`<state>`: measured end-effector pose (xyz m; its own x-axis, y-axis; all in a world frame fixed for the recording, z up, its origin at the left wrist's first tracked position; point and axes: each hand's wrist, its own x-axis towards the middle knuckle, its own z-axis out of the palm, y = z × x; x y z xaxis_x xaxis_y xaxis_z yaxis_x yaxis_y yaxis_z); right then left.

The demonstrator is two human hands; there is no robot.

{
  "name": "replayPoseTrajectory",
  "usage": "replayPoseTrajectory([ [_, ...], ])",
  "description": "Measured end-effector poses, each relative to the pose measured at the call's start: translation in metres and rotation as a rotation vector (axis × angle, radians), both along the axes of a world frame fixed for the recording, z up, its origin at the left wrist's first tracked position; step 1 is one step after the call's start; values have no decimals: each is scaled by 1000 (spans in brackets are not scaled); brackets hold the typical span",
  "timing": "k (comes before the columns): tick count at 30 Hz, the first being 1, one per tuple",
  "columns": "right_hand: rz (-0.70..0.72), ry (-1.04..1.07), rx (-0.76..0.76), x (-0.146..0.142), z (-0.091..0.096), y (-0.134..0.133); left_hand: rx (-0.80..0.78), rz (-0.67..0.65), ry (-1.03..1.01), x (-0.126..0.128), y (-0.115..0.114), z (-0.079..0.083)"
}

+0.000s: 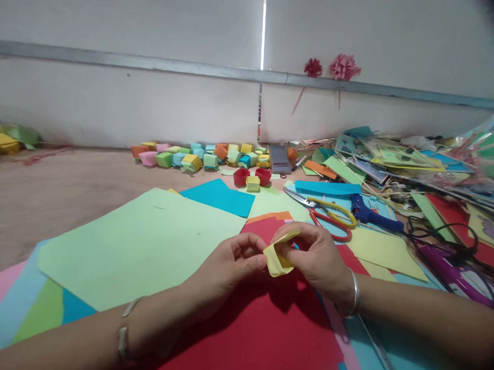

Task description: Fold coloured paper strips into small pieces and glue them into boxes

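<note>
A small folded piece of yellow paper (279,262) is held up between both hands, over a red paper sheet (252,336). My left hand (233,263) pinches its left edge between thumb and fingers. My right hand (316,255) grips the other side, with the thumb pressed into the fold and the fingers behind it. Just beyond the hands stand a small yellow paper box (253,183) and two red paper pieces (242,177) shaped like open cups. To the right of my right hand lie scissors (329,212) with red and yellow handles.
Large pale green paper (147,248) and other coloured sheets spread at left. Many small paper boxes (191,162) line the wall beside a phone (279,159). At right are a blue glue gun (373,215), its black cord, a purple device (456,275) and piled papers (408,158).
</note>
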<state>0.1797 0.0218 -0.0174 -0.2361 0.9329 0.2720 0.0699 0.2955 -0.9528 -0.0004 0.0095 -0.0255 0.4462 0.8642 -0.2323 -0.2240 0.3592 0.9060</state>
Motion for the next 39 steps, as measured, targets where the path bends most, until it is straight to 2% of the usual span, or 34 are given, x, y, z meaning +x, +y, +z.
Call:
replayPoseTrajectory([
  [7, 31, 41, -75, 0, -4, 2, -176, -23, -198, -1, 3, 1],
  [13, -42, -39, 63, 0, 1, 2, -209, -45, -199, 1, 3, -3],
  [17, -31, -48, 74, 0, 2, 1, -212, -46, -195, 1, 2, -2],
  [21, 2, -186, 153, 3, 4, 5, -212, -41, -205, 1, 2, 0],
  [25, 69, -362, 254, 10, 17, 9, -212, -30, -248, 0, 5, -1],
  [28, 115, -400, 306, 14, 28, 9, -208, -3, -250, 0, 6, -3],
  [32, 111, -371, 300, 15, 32, 8, -180, -17, -233, -1, 5, -4],
  [39, 101, -490, 257, 14, 33, 9, -150, -46, -182, -2, 4, -4],
])
